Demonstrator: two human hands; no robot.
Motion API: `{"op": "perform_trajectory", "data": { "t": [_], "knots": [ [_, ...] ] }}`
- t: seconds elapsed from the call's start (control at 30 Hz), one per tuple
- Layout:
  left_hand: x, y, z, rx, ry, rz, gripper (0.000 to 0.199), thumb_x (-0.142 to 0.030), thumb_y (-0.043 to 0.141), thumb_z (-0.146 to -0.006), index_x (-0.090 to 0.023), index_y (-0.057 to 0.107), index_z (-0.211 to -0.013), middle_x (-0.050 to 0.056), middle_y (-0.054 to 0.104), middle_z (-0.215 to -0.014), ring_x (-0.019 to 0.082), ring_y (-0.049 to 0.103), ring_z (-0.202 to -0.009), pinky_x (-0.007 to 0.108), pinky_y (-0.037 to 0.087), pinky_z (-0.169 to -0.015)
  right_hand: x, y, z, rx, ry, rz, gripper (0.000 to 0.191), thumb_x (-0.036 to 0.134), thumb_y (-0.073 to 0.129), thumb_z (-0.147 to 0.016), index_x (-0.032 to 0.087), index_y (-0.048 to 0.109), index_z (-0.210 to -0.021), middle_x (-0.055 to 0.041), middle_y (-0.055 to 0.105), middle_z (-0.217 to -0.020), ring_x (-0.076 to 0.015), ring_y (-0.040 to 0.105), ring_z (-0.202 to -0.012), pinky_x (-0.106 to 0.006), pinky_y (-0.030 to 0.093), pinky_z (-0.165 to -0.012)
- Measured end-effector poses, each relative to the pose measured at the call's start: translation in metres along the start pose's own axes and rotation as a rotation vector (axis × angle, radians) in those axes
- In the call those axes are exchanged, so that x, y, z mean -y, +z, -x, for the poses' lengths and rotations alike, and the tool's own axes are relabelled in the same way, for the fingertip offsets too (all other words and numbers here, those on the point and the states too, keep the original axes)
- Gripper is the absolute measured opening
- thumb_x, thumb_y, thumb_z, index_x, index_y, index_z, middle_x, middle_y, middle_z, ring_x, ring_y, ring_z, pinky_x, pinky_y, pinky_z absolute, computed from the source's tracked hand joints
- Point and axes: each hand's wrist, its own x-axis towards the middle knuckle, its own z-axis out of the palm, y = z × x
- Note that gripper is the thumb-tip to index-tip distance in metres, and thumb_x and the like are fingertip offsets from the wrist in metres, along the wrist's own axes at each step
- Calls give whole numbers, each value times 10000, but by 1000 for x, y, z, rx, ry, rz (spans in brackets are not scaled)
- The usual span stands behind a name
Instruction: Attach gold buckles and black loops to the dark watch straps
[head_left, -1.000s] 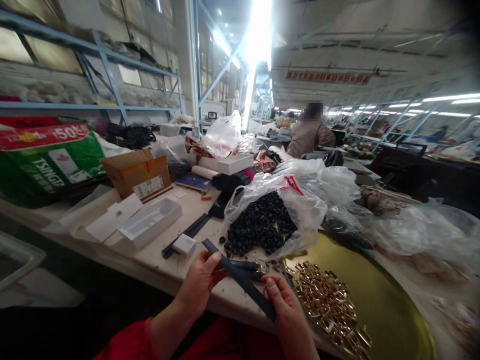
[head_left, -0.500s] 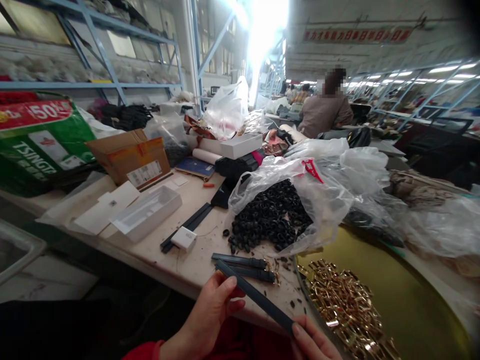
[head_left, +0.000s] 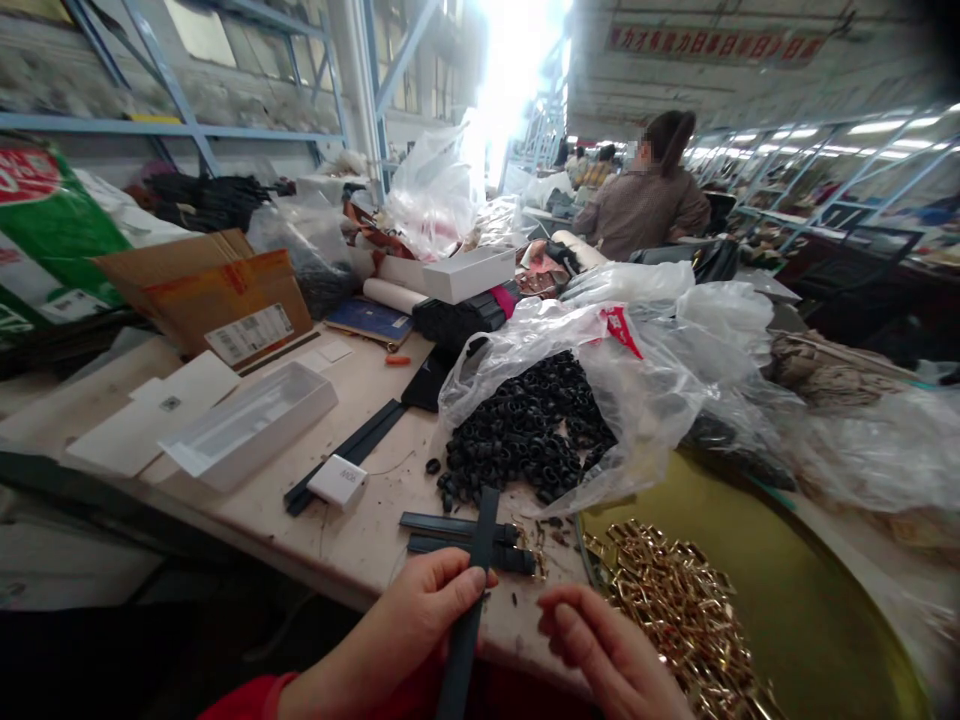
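A dark strap [head_left: 486, 525] stands nearly upright in front of me, and my left hand [head_left: 431, 610] pinches it around the middle between thumb and fingers. Its lower end drops toward my lap. To the right, my right hand [head_left: 600, 645] is off the strap, fingers loosely curled and nothing visible in them, beside the heap of gold buckles [head_left: 675, 600]. That heap lies in a round yellowish tray [head_left: 810, 590]. Behind the held strap, two dark straps with gold buckles [head_left: 439, 524] lie on the table [head_left: 375, 545].
A clear plastic bag [head_left: 637, 440] spills small black loops [head_left: 517, 440] just beyond the straps. Further left are a small white box [head_left: 337, 482] on dark strips, an open white tray box [head_left: 251, 425] and a cardboard box [head_left: 225, 290]. A person [head_left: 645, 205] sits further back.
My right hand has let go of the strap's near end and come away from it. My left hand has swung the strap from slanting to nearly upright. The view has shifted slightly.
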Motion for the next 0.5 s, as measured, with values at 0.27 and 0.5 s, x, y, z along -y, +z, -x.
{"op": "perform_trajectory", "data": {
  "t": [0.27,0.5],
  "knots": [
    [4,3,-4,12,-74,-22,455,-545,506,-691,-134,526,-885,-34,556,-524,40,381,-349,153,250,-345,15,-23,-97,-301,-223,1310,141,217,452,-860,174,574,-806,-81,591,-808,-249,592,-740,-331,368,-611],
    [-1,3,-1,-27,-104,27,382,-456,506,-669,-138,510,-881,-55,513,-504,60,441,-414,151,298,-387,7,-18,-104,-293,-262,1265,97,141,488,-819,171,554,-754,-74,572,-803,-223,568,-742,-316,350,-620]
  ]
}}
